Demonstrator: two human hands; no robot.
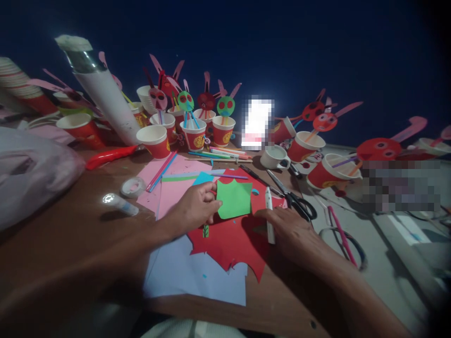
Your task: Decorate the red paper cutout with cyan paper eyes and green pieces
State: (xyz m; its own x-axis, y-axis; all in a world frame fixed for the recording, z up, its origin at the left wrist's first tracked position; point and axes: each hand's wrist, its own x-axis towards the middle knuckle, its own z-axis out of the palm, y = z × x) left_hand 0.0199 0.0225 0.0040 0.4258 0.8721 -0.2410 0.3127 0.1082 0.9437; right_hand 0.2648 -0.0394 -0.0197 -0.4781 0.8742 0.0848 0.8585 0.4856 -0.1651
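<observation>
My left hand (199, 204) is closed, pinching the left edge of a green piece of paper (235, 201) with scalloped cut-outs along its rim. My right hand (287, 223) has its fingers curled round a white marker (269, 199), which points away from me. Under both hands lies a large red sheet of paper (229, 244) with curved pieces cut from its edges. A small green strip with dark leaf-like marks (206, 231) rests on the red sheet below my left hand. Black-handled scissors (299, 203) lie just beyond my right hand.
Red paper cups with paper animal heads, such as this green one (225, 107), stand along the back. White sheets (197, 277), a tape roll (133, 187), a glue bottle (121, 205), a red-handled tool (109, 157), a white mug (275, 157) and a plastic bag (35, 173) surround the work.
</observation>
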